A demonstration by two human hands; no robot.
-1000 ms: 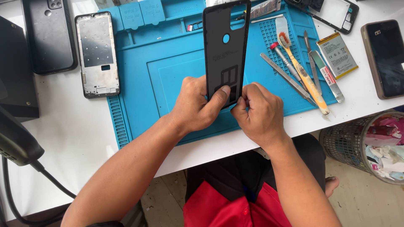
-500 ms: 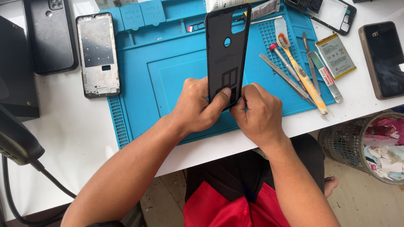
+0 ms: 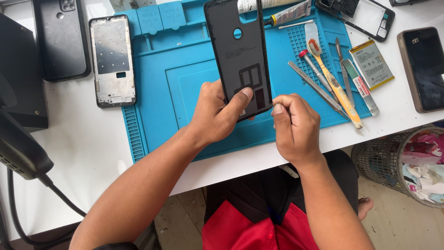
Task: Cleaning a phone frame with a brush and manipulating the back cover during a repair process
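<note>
Two hands raised over blue mat (image 3: 152, 92) on white table (image 3: 69, 153): left hand (image 3: 217, 113) clamps dark phone back cover (image 3: 238, 51) upright; right hand (image 3: 296, 127), fingers curled, pinches at its lower edge.

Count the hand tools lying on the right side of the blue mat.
4, side by side right of the back cover: steel spudger, red-tipped tool, yellow-handled brush, tweezers. The hands may hide more.
</note>
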